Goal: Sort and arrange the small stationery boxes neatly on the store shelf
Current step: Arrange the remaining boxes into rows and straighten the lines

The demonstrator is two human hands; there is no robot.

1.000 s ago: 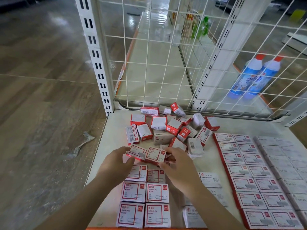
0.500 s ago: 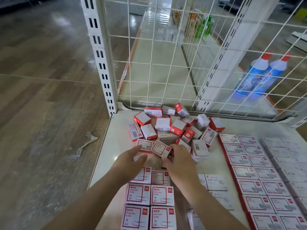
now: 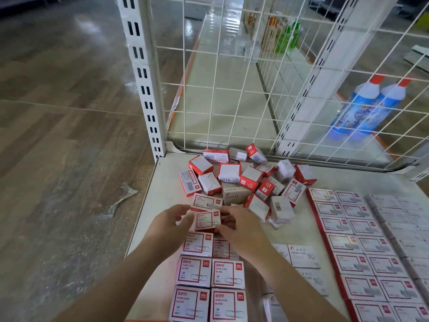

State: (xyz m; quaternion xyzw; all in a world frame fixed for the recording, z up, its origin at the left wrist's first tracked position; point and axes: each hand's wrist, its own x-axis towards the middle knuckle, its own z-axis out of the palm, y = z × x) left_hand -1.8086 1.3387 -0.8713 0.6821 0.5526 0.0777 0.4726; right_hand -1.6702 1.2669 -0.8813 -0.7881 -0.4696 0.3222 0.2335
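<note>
Your left hand [image 3: 173, 225] and right hand [image 3: 241, 228] pinch the red-framed box [image 3: 207, 220] from either side, long axis crosswise, directly behind the two-column stack [image 3: 210, 273].

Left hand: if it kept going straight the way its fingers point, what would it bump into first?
Probably the small red-and-white box right at the left hand's fingertips, which it already seems to touch. Depth is hard to judge.

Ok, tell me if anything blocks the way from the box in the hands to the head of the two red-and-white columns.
Nothing visible does. The left hand and right hand hold the red-and-white box just beyond the front row of the columns, on the left side; the loose pile lies farther back, out of the way.
</note>
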